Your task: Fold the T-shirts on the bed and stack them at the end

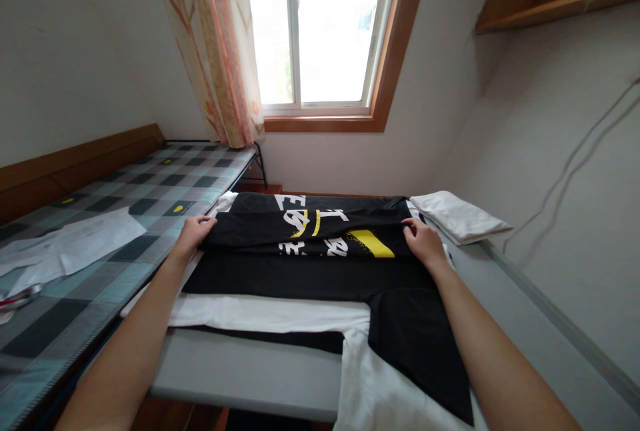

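Grey surface (240,364) below window (330,31); black shirt (300,279) on it, partly over white cloth (270,312). Left hand (195,236), right hand (425,243): fingers pinched on shirt's opposite edges. Folding in hand, I'd judge; next move calls for level, matched tension.

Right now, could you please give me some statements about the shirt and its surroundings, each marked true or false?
1. The left hand grips the black shirt. True.
2. Only one hand touches the black shirt. False: the right hand grips it too.
3. White fabric shows from under the black shirt. True.
4. The print on the black shirt is all red. False: it is white and yellow.
5. A curtain hangs beside the window. True.
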`<state>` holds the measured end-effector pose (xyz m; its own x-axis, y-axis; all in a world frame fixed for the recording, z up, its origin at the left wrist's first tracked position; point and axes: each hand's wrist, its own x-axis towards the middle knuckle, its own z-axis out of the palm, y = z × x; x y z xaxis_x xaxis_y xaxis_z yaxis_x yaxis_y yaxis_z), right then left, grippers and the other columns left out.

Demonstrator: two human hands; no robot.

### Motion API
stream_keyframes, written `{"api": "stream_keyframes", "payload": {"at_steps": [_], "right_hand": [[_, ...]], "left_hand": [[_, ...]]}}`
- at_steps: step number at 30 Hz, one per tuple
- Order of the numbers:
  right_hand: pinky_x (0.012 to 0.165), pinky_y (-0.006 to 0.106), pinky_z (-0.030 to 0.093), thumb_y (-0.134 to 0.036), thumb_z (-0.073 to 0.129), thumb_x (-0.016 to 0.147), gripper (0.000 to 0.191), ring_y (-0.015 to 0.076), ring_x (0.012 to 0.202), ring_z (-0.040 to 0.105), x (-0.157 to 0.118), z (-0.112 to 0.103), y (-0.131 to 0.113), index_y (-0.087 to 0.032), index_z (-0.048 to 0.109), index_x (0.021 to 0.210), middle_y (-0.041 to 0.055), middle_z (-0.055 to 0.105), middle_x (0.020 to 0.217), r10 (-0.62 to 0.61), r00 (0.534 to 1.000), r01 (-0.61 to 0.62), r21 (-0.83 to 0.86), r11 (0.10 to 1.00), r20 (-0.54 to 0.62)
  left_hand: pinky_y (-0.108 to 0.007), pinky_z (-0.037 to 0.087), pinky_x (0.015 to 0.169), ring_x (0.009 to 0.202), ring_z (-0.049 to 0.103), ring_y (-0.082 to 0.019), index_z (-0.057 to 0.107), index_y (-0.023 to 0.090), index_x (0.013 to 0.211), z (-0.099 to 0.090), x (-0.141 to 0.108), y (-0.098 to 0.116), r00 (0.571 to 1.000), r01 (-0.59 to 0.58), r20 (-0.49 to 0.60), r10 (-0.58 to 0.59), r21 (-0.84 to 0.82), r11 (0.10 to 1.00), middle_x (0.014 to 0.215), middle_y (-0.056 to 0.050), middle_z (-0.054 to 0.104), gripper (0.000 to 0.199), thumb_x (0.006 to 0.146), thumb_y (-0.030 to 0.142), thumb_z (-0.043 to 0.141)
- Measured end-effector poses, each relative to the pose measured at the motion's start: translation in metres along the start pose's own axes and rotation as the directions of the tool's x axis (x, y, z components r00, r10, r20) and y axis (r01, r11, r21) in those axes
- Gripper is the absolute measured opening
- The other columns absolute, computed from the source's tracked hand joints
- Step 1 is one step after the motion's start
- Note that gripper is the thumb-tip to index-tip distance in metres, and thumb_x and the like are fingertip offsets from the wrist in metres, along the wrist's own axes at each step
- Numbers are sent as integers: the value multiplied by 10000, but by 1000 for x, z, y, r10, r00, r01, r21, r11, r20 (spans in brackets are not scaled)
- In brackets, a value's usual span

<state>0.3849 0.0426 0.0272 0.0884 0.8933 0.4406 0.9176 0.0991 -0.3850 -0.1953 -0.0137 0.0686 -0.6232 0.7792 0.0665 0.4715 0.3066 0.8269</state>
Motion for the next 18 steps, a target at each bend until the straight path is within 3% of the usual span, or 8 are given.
{"api": "stream_keyframes", "payload": {"at_steps": [5, 9, 13, 18], "right_hand": [[689, 332, 450, -291, 447, 833, 332, 241, 744, 636, -1, -2, -3, -186, 695, 1027, 97, 701, 839, 30, 999, -30, 3, 1000, 17], [717, 339, 467, -311, 473, 801, 330, 235, 742, 637, 0, -3, -4, -185, 697, 1009, 85, 697, 811, 38, 999, -39, 88, 995, 8], [745, 346, 479, -325, 466, 788, 336, 221, 724, 636, 2, -2, -2, -183, 701, 981, 78, 699, 793, 19, 1000, -17, 211, 977, -8], [743, 353, 490, -322, 478, 776, 317, 218, 711, 635, 2, 1, 2, -184, 707, 946, 76, 703, 770, 37, 999, -28, 267, 963, -27]], "left_hand": [[-234, 444, 534, 628, 630, -189, 718, 131, 731, 5, 2, 11, 988, 64, 148, -36, -188, 980, 641, -32, 678, 279, 516, 309, 718], [-245, 469, 560, 654, 650, -202, 731, 128, 712, 5, 12, 21, 958, 69, 286, -10, -198, 978, 663, -52, 701, 303, 416, 182, 764], [-236, 478, 533, 627, 655, -186, 732, 139, 722, 5, 23, 32, 944, 197, 309, -113, -255, 947, 661, -44, 707, 301, 424, 130, 778], [-217, 510, 573, 620, 658, -154, 719, 135, 699, 9, 33, 33, 952, 219, 285, -110, -385, 897, 660, -31, 713, 267, 448, 65, 776]]}}
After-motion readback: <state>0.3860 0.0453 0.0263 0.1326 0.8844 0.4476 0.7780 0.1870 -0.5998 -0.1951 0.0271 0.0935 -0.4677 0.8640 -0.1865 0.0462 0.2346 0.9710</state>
